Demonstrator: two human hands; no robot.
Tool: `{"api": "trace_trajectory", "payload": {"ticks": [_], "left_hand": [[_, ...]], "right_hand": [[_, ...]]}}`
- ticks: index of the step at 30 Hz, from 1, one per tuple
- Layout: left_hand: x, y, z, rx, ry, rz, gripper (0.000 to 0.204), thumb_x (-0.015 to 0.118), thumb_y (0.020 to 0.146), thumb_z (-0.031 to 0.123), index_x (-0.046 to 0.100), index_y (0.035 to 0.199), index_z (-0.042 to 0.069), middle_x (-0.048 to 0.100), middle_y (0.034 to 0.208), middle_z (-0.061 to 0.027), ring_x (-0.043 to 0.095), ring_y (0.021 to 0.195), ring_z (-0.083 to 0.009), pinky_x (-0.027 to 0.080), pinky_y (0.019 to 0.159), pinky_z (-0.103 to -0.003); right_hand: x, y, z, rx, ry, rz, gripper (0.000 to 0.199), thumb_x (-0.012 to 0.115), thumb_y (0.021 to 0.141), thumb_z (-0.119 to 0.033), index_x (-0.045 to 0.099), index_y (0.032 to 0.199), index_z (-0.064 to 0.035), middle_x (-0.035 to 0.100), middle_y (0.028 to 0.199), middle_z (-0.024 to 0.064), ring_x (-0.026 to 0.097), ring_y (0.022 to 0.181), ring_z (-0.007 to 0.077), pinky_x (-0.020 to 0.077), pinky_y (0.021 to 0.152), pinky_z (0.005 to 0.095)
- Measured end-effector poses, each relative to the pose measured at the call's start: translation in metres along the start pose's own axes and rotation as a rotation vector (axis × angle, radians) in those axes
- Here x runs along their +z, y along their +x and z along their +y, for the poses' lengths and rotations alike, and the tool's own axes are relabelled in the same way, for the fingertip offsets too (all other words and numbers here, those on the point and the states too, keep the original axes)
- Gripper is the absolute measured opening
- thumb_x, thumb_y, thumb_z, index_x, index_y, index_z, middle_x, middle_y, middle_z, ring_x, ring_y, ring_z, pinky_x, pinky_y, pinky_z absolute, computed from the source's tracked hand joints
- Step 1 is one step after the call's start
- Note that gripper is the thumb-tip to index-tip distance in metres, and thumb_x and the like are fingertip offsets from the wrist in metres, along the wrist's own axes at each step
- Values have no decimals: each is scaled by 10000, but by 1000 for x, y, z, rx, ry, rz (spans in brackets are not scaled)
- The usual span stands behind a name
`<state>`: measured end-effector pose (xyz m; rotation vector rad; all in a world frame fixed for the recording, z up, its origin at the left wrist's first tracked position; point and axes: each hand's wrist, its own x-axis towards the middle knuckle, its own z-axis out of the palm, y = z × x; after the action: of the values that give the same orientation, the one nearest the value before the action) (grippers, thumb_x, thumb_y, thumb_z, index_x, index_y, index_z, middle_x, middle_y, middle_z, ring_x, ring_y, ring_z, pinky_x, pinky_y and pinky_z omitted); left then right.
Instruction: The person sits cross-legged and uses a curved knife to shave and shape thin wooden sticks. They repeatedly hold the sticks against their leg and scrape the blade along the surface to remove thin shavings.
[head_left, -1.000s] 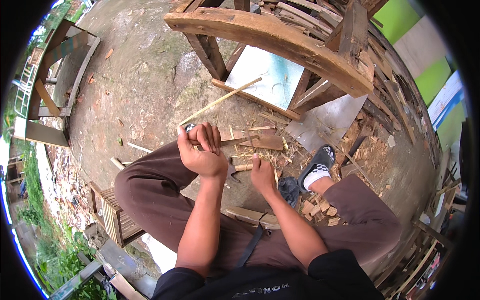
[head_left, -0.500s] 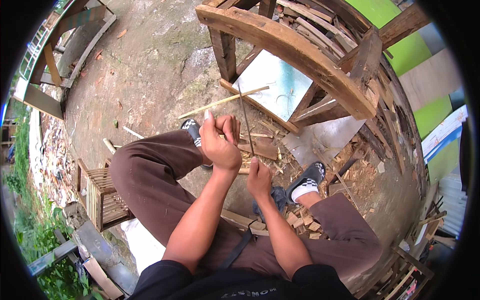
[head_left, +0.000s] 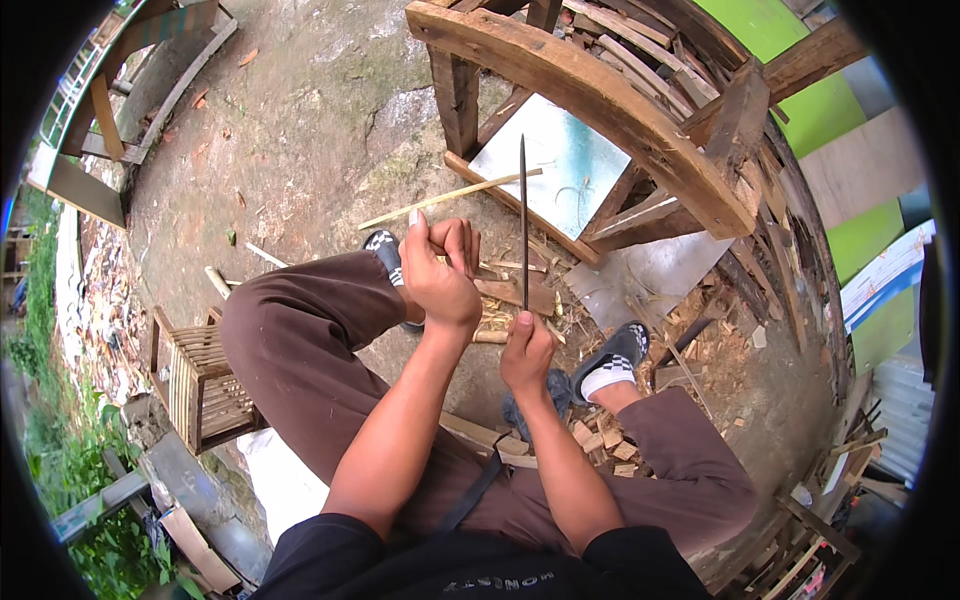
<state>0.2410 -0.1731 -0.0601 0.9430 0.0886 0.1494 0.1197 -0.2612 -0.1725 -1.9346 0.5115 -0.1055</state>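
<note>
Blade (head_left: 524,220), rough concrete floor (head_left: 290,130), stacked wood (head_left: 628,55)

You're in a rough woodworking yard, looks open-air, at least along the left. Giveaways: you've got bare, stained ground (head_left: 300,130) underfoot, wood chips (head_left: 725,365) scattered on your right, and small block offcuts (head_left: 605,435) heaped nearer you. Far side, right of centre: a heavy timber frame (head_left: 585,80), with a pile of loose planks (head_left: 640,60) behind it. Far left, you have a wooden structure (head_left: 85,195); near left, a slatted wooden piece (head_left: 205,385) and green plants (head_left: 90,460) beyond. Your right edge shows green panels (head_left: 820,95) and a corrugated sheet (head_left: 905,400). Workshop, makeshift, not a home interior.
</note>
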Motion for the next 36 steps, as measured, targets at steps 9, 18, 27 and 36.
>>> {"api": "trace_trajectory", "payload": {"ticks": [9, 18, 27, 36], "left_hand": [[6, 1, -1, -1, 90, -33, 621, 258, 1067, 375, 264, 497, 129, 221, 461, 7, 210, 422, -129, 191, 430, -289], [10, 5, -1, -40, 87, -38, 623, 250, 1064, 390, 263, 494, 137, 227, 470, 8, 217, 431, -131, 211, 434, -287], [7, 6, -1, -52, 55, -29, 625, 232, 1070, 395, 273, 501, 142, 224, 471, 9, 212, 422, -135, 199, 425, -289], [9, 4, -1, -48, 99, -74, 623, 236, 1070, 382, 266, 500, 134, 219, 471, 5, 209, 426, -139, 203, 426, -297]], "right_hand": [[-7, 10, 44, 200, -154, -64, 601, 404, 1057, -403, 609, 768, 83, 567, 637, 272, 589, 638, 457, 427, 641, 526], [16, -5, 58, 126, -187, -51, 658, 363, 1064, -479, 524, 667, 21, 495, 561, 180, 524, 536, 334, 392, 562, 454], [5, -3, 46, 111, -37, -21, 633, 384, 1065, -447, 553, 720, 55, 541, 622, 245, 543, 608, 428, 411, 605, 501], [-8, 7, 16, 30, 22, 26, 625, 388, 1066, -420, 551, 730, 81, 551, 622, 276, 530, 606, 468, 402, 614, 526]]}}
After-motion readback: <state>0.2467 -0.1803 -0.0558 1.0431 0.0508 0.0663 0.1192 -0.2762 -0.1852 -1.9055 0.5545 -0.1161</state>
